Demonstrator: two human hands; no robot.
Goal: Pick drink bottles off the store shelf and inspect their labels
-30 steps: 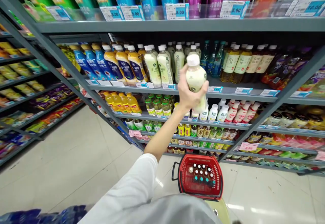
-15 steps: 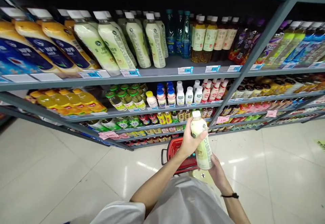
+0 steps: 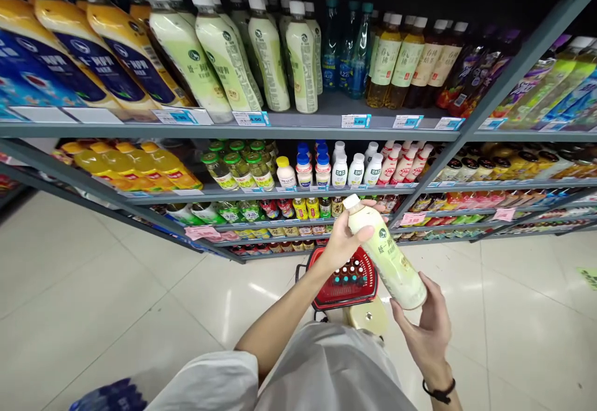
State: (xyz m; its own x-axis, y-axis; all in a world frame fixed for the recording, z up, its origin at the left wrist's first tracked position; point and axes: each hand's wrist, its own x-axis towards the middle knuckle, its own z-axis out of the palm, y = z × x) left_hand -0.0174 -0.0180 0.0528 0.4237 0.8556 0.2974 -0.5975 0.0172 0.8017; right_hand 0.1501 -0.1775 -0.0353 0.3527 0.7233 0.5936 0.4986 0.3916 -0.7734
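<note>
I hold a pale yellow-green drink bottle (image 3: 389, 258) with a white cap, tilted so its cap points up and left. My left hand (image 3: 342, 240) grips its neck and upper part, fingers wrapped round it. My right hand (image 3: 426, 327) cups its base from below, with a dark band on the wrist. The bottle hangs in front of the lower shelves, above a red shopping basket (image 3: 346, 277) that stands on the floor with several capped bottles inside.
Grey metal shelves (image 3: 298, 126) full of drink bottles run across the view; matching pale green bottles (image 3: 268, 56) stand on the upper shelf. Price tags line the shelf edges. White tiled floor (image 3: 116, 311) spreads to the left and right.
The bottle came down from shelf height to chest level. My right hand joined at its base, and the bottle has tilted over from upright.
</note>
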